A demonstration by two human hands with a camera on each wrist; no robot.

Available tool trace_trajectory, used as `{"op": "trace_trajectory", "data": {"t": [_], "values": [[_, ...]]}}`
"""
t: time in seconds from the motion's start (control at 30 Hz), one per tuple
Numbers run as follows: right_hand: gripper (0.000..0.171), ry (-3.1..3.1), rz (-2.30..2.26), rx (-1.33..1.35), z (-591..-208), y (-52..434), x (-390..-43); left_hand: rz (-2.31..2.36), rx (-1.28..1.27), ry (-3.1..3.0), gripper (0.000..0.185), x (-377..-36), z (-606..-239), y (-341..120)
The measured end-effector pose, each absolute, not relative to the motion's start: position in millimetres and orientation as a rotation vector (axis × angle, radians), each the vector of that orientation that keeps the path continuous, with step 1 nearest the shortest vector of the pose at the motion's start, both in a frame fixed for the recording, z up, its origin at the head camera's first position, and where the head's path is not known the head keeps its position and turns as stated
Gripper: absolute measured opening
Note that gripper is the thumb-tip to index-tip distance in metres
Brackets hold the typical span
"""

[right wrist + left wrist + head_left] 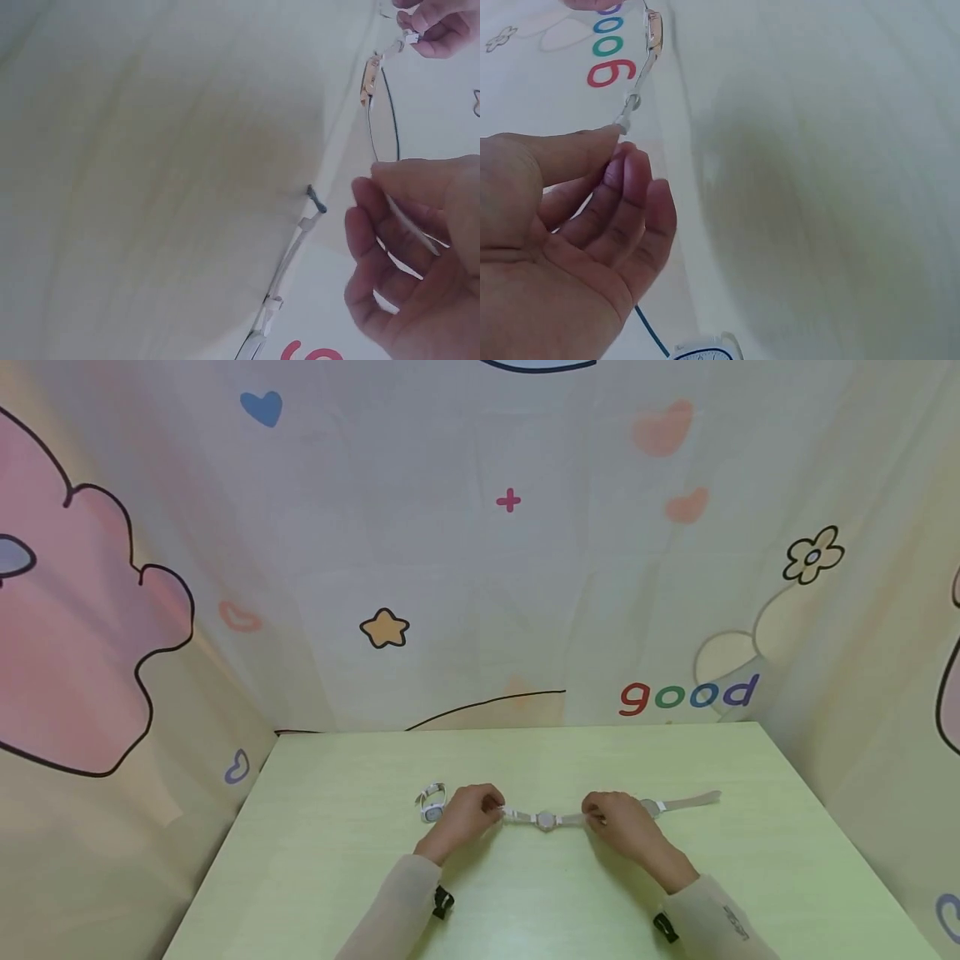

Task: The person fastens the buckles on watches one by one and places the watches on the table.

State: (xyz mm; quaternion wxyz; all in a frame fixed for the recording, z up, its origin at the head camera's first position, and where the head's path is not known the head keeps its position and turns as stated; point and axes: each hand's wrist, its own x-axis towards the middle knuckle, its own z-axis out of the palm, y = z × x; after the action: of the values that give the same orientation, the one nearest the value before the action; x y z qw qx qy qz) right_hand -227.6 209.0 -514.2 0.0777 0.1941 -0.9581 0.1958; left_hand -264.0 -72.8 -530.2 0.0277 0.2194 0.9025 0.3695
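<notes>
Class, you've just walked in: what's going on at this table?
Someone's left hand and right hand hold a watch stretched between them, each pinching its strap. On the table, a second watch sits by the left hand, its strap curved, and a third watch lies extended by the right hand.

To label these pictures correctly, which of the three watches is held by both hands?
The middle watch, stretched between the left hand and the right hand. The left watch and the right watch rest on the table, not held.
</notes>
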Motion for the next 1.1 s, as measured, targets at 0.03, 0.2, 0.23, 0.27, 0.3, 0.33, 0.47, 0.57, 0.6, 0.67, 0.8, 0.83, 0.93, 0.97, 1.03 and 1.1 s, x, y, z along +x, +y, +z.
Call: {"op": "trace_trajectory", "data": {"t": [0.03,0.2,0.23,0.27,0.3,0.33,0.47,0.57,0.6,0.67,0.8,0.83,0.93,0.97,1.03,1.1], "values": [[0.006,-2.877,0.63,0.564,-512.9,209.3,-227.0,1.161,0.678,2.778,0.008,-263.6,-529.8,-73.7],[0.005,-2.849,0.893,0.502,-509.0,212.4,-226.3,1.318,0.646,2.697,0.011,-259.6,-524.3,-78.6],[0.005,-2.838,0.973,0.481,-508.0,212.6,-226.0,1.36,0.628,2.676,0.012,-258.4,-522.3,-79.1],[0.006,-2.823,1.07,0.462,-506.9,212.9,-226.0,1.408,0.612,2.652,0.012,-257.4,-519.9,-79.4],[0.006,-2.805,1.164,0.437,-505.6,213.0,-226.1,1.46,0.597,2.625,0.013,-256.6,-517.4,-79.5],[0.008,-2.786,1.271,0.399,-503.9,212.7,-226.0,1.52,0.583,2.596,0.013,-255.7,-514.8,-79.3],[0.018,-2.668,1.678,0.268,-496.1,211.1,-226.3,1.739,0.563,2.483,0.015,-252.8,-505.9,-77.6],[0.026,-2.569,1.891,0.22,-490.7,209.3,-225.8,1.844,0.546,2.439,0.016,-250.5,-499.8,-76.1],[0.028,-2.542,1.942,0.223,-488.8,208.7,-225.3,1.882,0.545,2.423,0.016,-249.5,-497.7,-75.7],[0.032,-2.491,2.036,0.229,-485.4,207.6,-223.9,1.95,0.53,2.389,0.017,-247.5,-493.0,-74.7],[0.037,-2.411,2.149,0.238,-479.0,205.1,-220.6,2.103,0.505,2.24,0.02,-245.1,-485.5,-73.4],[0.038,-2.395,2.156,0.24,-477.7,204.3,-220.0,2.136,0.5,2.202,0.022,-244.6,-483.8,-73.2],[0.037,-2.342,2.165,0.25,-474.1,201.7,-218.2,2.232,0.495,2.099,0.026,-244.5,-480.5,-73.1],[0.035,-2.325,2.163,0.25,-473.0,200.6,-217.7,2.257,0.497,2.084,0.027,-244.2,-479.2,-73.0],[0.034,-2.296,2.158,0.268,-470.4,198.1,-216.5,2.309,0.502,2.055,0.029,-243.2,-476.7,-73.1],[0.032,-2.264,2.164,0.293,-467.8,195.4,-215.7,2.348,0.499,2.035,0.03,-242.3,-473.8,-72.9]]}}
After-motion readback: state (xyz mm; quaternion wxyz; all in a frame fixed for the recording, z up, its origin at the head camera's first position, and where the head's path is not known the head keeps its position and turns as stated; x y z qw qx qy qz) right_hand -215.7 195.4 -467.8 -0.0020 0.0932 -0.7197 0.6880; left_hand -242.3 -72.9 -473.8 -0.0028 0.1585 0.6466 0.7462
